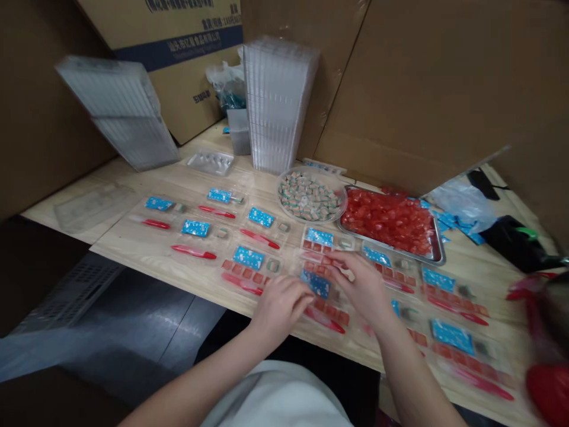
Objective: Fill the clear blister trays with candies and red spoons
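Note:
Both hands are low over the rows of clear plastic trays. My left hand (284,303) is curled, its thumb and fingertips together beside a blue dotted packet (316,283); whatever lies between them is hidden. Just right of it, my right hand (362,283) has thumb and forefinger closed at the end of a pink-red piece, too blurred to identify. Below that packet is a row of red square pieces (328,309) with a red pen-shaped item (325,320). Behind the hands, another tray holds a blue packet (320,237) and a small wrapped piece (345,243).
A round tub of small wrapped pieces (309,196) stands beyond the trays, beside a metal tray (438,252) of red pieces. Tall stacks of clear trays (278,107) and cardboard boxes (186,77) stand behind. A plastic bag (462,201) lies at the right.

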The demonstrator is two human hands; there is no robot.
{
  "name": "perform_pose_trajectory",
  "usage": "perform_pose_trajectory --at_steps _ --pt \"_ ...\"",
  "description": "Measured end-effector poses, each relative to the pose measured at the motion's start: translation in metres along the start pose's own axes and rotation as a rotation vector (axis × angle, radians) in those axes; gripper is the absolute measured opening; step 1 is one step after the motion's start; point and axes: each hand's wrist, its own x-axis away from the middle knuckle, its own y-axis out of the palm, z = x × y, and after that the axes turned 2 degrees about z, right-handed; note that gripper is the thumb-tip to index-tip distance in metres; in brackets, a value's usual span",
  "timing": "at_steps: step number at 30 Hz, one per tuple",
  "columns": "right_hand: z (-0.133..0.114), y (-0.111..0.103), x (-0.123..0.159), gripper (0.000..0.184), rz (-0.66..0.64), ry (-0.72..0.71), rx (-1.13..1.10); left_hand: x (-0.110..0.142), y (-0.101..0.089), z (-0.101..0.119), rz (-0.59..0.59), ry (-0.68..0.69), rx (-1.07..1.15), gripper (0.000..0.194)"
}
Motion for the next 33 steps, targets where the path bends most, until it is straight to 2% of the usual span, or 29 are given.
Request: perform_pose_trajectory --at_steps 2,5,8,11,13,15,19,20,21,24,26,29,31,32,33 --pt "-0.001 0.007 -0.014 0.021 -0.105 -0.085 0.093 0.008 -0.001 -0.009 -0.037 0.133 -0.195 0.011" --pt "-0.012 0.022 -0.030 0.025 -0.281 -0.206 0.233 0.012 0.005 -0.025 -0.055 0.225 -0.285 0.021" --pt "-0.022 0.038 -0.036 0.024 -0.365 -0.223 0.371 0.011 0.010 -0.035 -0.067 0.264 -0.303 0.021" --pt "-0.025 0.049 -0.037 0.020 -0.389 -0.192 0.398 0.008 0.010 -0.035 -0.077 0.268 -0.327 0.020" --pt "-0.023 0.050 -0.036 0.022 -0.376 -0.178 0.354 0.006 0.008 -0.032 -0.091 0.249 -0.342 0.017" --pt "-0.015 0.042 -0.032 0.027 -0.317 -0.164 0.243 0.004 0.006 -0.029 -0.090 0.226 -0.355 0.013" --pt "0.010 0.002 0.000 0.036 -0.002 -0.006 0.081 0.001 -0.001 -0.020 0.012 0.240 -0.285 0.014" --pt "0.016 -0.009 0.012 0.039 0.034 0.031 0.086 0.000 -0.003 -0.017 0.049 0.253 -0.248 0.014" --pt "0.021 -0.019 0.025 0.044 0.019 0.051 0.096 0.000 -0.006 -0.013 0.085 0.263 -0.213 0.015" --pt "0.026 -0.036 0.060 0.056 -0.136 0.054 0.079 -0.004 -0.016 0.004 0.161 0.299 -0.123 0.013" --pt "0.025 -0.037 0.073 0.051 -0.135 0.052 0.011 -0.008 -0.024 0.014 0.165 0.325 -0.068 0.013" --pt "0.017 -0.032 0.076 0.035 0.006 0.079 -0.115 -0.014 -0.038 0.022 0.132 0.297 0.037 0.014" --pt "0.008 -0.025 0.070 0.026 0.057 0.129 -0.214 -0.015 -0.048 0.019 0.119 0.174 0.143 0.041" --pt "0.003 -0.020 0.066 0.023 0.051 0.165 -0.272 -0.014 -0.053 0.015 0.099 0.085 0.213 0.050" --pt "-0.003 -0.015 0.061 0.021 0.026 0.207 -0.335 -0.012 -0.058 0.009 0.076 -0.016 0.289 0.050"
